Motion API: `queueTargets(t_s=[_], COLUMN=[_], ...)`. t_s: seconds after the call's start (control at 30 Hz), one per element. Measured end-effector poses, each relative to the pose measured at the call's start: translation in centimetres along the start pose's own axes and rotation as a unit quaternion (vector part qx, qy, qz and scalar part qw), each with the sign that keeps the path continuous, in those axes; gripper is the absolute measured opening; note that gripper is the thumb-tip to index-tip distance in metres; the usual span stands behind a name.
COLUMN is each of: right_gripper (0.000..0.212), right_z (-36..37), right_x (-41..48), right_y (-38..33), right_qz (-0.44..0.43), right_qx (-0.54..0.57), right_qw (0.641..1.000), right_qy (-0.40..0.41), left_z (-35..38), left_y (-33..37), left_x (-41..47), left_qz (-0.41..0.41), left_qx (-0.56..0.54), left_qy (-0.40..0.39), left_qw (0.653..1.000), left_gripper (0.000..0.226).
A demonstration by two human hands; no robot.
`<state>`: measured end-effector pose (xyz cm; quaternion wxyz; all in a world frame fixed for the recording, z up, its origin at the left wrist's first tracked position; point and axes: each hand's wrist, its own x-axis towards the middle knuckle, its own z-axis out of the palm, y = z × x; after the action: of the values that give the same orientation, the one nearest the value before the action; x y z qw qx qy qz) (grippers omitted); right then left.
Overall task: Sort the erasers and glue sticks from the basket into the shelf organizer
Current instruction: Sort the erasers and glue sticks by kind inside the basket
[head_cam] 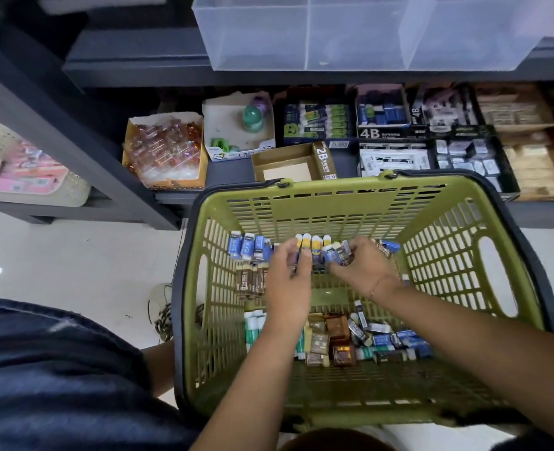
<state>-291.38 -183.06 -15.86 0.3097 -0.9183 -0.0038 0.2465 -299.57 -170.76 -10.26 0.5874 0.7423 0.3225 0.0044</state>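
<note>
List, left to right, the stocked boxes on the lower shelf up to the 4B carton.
orange box of clear-wrapped items, white box with green items, box of green smiley erasers, 4B box of blue erasers

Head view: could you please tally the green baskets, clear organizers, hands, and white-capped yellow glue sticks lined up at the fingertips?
Green basket: 1
Clear organizer: 1
Hands: 2, the left hand and the right hand
White-capped yellow glue sticks: 4
Total: 8
</note>
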Motion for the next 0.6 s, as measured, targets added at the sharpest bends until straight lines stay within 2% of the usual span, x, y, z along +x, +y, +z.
queueTargets(t_s=[0.03, 0.1, 0.2, 0.3, 0.4, 0.43, 0.5, 0.6], right_gripper=[0.039, 0.039, 0.039, 0.026, 0.017, 0.017, 0.015, 0.007], right_z=[0.2, 0.5, 1.3, 1.7, 2.0, 2.1, 2.3, 2.5], right_x=[-0.6, -2.0, -3.1, -3.2, -3.0, -3.0, -2.9, -2.4], right_y=[-1.2, -3.2, -4.1, -4.1, -3.8, -3.7, -3.4, -3.1], right_qz=[-0.027, -0.065, -0.079, -0.086, -0.058, -0.039, 0.018, 0.112], right_qx=[0.014, 0.043, 0.081, 0.109, 0.163, 0.185, 0.248, 0.339], right_qw=[1.000, 0.997, 0.990, 0.982, 0.973, 0.968, 0.951, 0.908], right_qy=[-0.003, -0.025, -0.089, -0.125, -0.155, -0.164, -0.184, -0.217], left_z=[0.3, 0.2, -0.8, -1.5, -1.6, -1.5, -1.5, -1.9], left_y=[-0.6, -1.6, -2.7, -3.2, -3.6, -3.7, -3.6, -4.2], left_x=[-0.2, -0.1, 0.8, 1.5, 1.4, 1.3, 1.0, 1.3], left_qz=[-0.087, -0.219, -0.269, -0.273, -0.294, -0.297, -0.315, -0.353], left_qx=[-0.069, -0.223, -0.374, -0.375, -0.369, -0.365, -0.364, -0.355], left_qy=[-0.033, -0.071, -0.087, -0.066, -0.057, -0.056, -0.040, 0.028], left_qw=[0.993, 0.947, 0.883, 0.883, 0.880, 0.881, 0.876, 0.865], left_gripper=[0.043, 0.053, 0.046, 0.035, 0.049, 0.041, 0.012, 0.011])
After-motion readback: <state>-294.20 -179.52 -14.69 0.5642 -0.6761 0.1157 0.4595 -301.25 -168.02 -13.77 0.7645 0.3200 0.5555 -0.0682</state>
